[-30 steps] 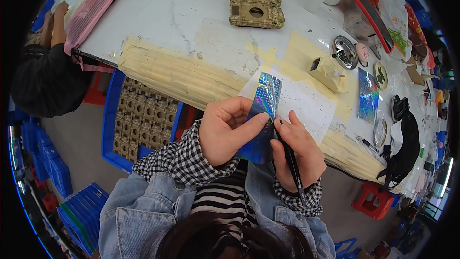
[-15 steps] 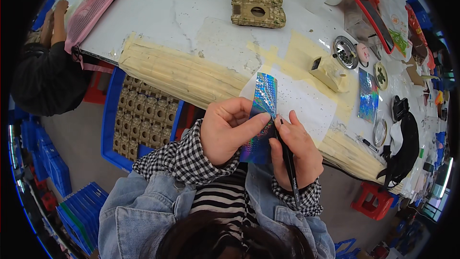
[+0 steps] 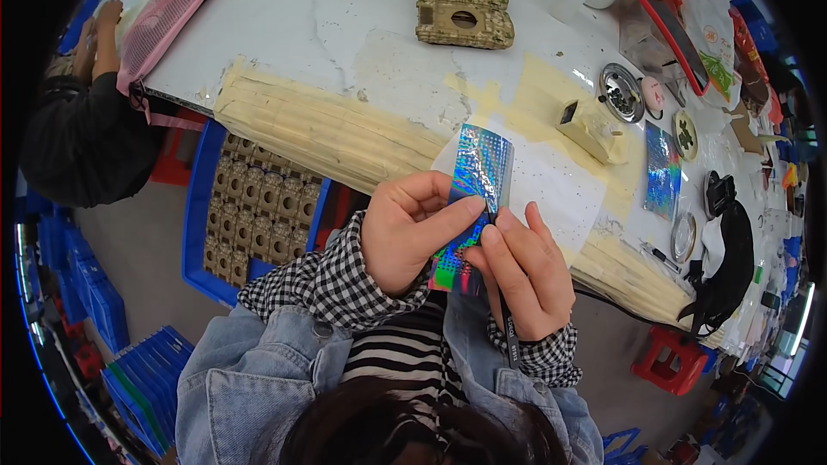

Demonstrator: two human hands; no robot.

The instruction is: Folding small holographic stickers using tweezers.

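Note:
My left hand (image 3: 405, 228) pinches a shiny blue holographic sheet (image 3: 484, 159) between thumb and fingers, holding it up over the table's front edge. The sheet is bowed, and its lower end shows green and pink glints. Black tweezers (image 3: 506, 327) are in my right hand (image 3: 532, 280), their tip at the sheet's right edge close to my left thumb. Whatever lies at the tip is too small to make out. Beyond my hands, a white paper (image 3: 560, 198) dotted with tiny dark specks lies on the table.
Camouflage-patterned parts with round holes (image 3: 465, 27) sit at the back; more fill a blue crate (image 3: 188, 245) at lower left. Yellow tape covers the table edge (image 3: 319, 125). Rightward are a taped block (image 3: 594, 133), a metal dish (image 3: 622, 90) and another holographic sheet (image 3: 662, 172). A person (image 3: 86, 138) sits far left.
The holographic sheet has turned to show more of its face and a bright lower end. My right hand has shifted slightly left and the tweezers stand more upright.

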